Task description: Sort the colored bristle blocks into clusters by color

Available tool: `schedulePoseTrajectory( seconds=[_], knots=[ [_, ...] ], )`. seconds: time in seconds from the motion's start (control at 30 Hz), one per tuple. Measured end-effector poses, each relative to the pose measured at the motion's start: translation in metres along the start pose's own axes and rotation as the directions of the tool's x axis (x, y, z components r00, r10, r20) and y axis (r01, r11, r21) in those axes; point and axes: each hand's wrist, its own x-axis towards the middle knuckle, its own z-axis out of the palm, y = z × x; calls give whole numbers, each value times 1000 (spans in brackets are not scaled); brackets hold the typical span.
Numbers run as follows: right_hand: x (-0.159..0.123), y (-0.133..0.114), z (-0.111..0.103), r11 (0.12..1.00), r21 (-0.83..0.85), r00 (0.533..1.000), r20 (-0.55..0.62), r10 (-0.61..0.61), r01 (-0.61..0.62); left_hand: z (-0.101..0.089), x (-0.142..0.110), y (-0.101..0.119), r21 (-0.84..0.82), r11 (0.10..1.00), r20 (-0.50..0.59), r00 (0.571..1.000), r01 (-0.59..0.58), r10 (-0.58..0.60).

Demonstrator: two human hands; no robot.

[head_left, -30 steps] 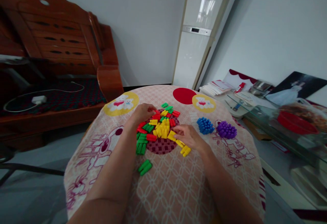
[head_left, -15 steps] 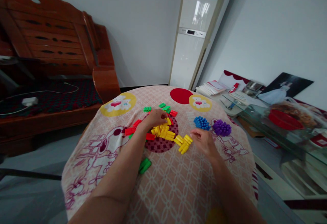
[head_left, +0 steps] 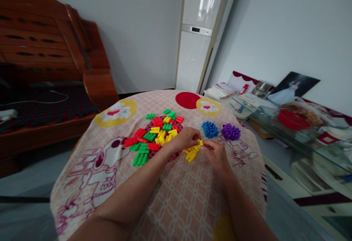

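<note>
My left hand and my right hand meet over the patterned cloth, fingers pinched on a small yellow plastic building block between them. More yellow blocks lie just under the fingertips, and the hands partly hide them. To the left spreads a loose pile of peg-shaped blocks: red ones, green ones and yellow ones. Beyond my right hand sit a blue cluster of joined blocks and a purple cluster.
The round table wears a printed cloth. At the right stands a glass-topped cabinet bearing papers, a photo and a red bowl. A wooden bench is at the left, a tall white air conditioner behind.
My left hand has moved right, from the pile to the yellow blocks by my right hand, uncovering more of the pile. The camera view has shifted somewhat to the right.
</note>
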Motion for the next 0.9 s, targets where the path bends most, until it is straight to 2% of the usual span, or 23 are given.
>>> schedulePoseTrajectory(
  seconds=[0.13, 0.27, 0.33, 0.43, 0.53, 0.63, 0.73, 0.83, 0.9],
  knots=[
    [2, 5, -9, 997, -56, 998, -49, 49, -52, -12, -3, -6, -19, 1000, 28, 1000, -9, 9],
    [5, 14, -21, 973, -165, 970, -212, 122, -159, -42, -9, -24, 66, 995, -137, 988, 81, -71],
    [5, 19, -26, 941, -260, 954, -259, 150, -219, -56, -14, -34, 117, 983, -187, 975, 142, -118],
    [4, 23, -33, 871, -419, 955, -245, 165, -258, -71, -21, -42, 161, 965, -216, 962, 206, -169],
    [3, 23, -38, 828, -515, 973, -174, 154, -223, -77, -27, -43, 178, 954, -223, 954, 243, -201],
    [2, 23, -40, 812, -554, 982, -127, 137, -185, -77, -26, -40, 168, 955, -203, 957, 243, -208],
    [3, 25, -38, 807, -558, 979, -163, 121, -192, -68, -20, -33, 157, 967, -126, 975, 199, -181],
    [4, 26, -36, 813, -546, 973, -211, 97, -200, -47, -12, -22, 198, 972, -28, 992, 125, -122],
    [3, 26, -36, 808, -554, 972, -218, 90, -199, -27, -7, -16, 271, 960, -4, 997, 75, -77]
  ],
)
